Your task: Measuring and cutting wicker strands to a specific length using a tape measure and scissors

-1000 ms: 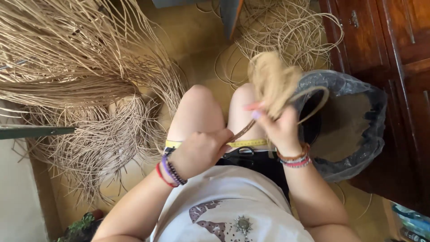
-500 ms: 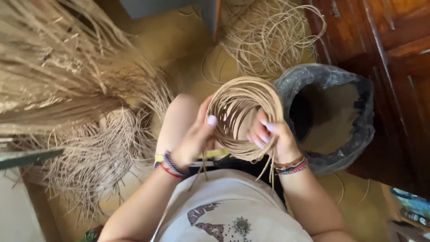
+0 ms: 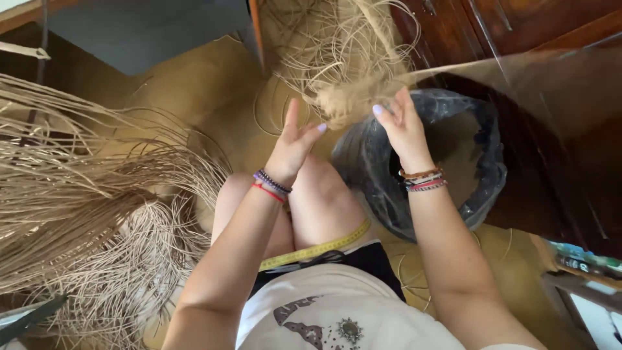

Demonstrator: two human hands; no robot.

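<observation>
Above the knees of the seated person, a blurred bundle of pale reed strands [image 3: 346,97] is being held up between both hands. The left hand [image 3: 295,146] is being kept wide, its fingers spread and only the tips near the bundle's lower edge; whether they are touching it cannot be told. The right hand [image 3: 405,126] is being raised beside the bundle, fingers loosely extended against its right edge; a firm grasp cannot be made out through the blur. Just below and to the right, a dark plastic bag [image 3: 479,194] is being kept open on the floor. A yellow measuring tape [image 3: 317,249] is being carried across the lap, and loose reed heaps [image 3: 84,220] are lying at the left.
</observation>
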